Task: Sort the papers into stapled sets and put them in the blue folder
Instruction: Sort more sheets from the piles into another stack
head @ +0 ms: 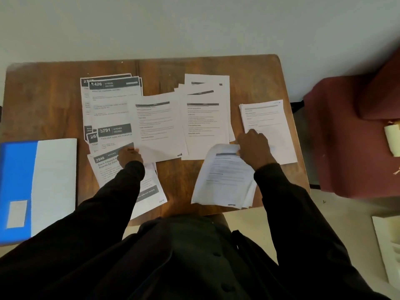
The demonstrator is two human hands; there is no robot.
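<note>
Papers: six groups on the wooden table (43,94). These are a left pile (110,105), a loose front sheet (106,167), a centre sheet (155,126), a centre-right pile (205,122), a right stack (270,131) and a near stack (223,180).
Edges: the near stack and the front sheet reach the table's near edge, and the right stack lies close to the right edge.
Open room: bare wood runs along the far edge, left of the left pile, and between the front sheet and the near stack.
Look: white sheets. The left pile and front sheet carry dark number banners, the others fine text.
Blue folder (17,174): one, lying open at the near-left corner — blue cover, white inside, pale label.
Left hand (129,156): fingers curled at the centre sheet's near-left corner — pinching or pressing cannot be told.
Right hand (253,148): pinches the near stack's curled far edge.
Surroundings: one maroon chair (357,137) stands to the right.
</note>
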